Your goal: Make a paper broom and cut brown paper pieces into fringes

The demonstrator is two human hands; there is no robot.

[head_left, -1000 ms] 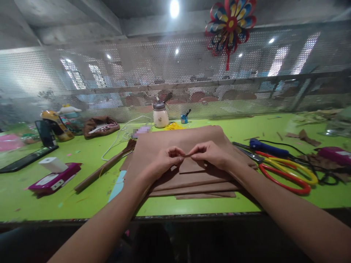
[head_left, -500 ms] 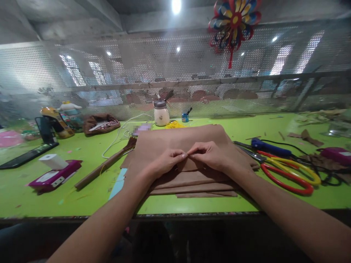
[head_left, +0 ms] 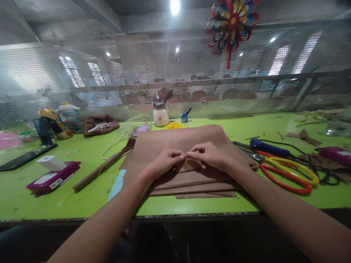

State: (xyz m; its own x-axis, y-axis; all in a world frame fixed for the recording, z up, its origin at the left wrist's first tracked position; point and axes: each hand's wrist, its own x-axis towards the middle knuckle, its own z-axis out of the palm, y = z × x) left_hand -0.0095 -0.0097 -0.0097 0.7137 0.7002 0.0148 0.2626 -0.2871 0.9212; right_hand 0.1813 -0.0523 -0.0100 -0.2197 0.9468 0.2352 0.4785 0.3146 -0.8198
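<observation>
Brown paper sheets lie in a layered pile in front of me, the top one curling over at its far right corner. Over the middle of the pile, my left hand is closed in a pinch, thumb against fingers. Facing it, my right hand pinches too, its fingertips almost meeting those of the left. A small bit of brown paper shows between the two pinches; its full shape is hidden by the fingers.
Right of the paper lie scissors with red and yellow handles and a blue-handled tool with a cord. To the left are a brown paper roll, a purple power strip and a phone stand. A beige jug stands behind.
The fingertips have drawn slightly apart, and a little more of the brown bit shows between them. The whole view has shifted very slightly.
</observation>
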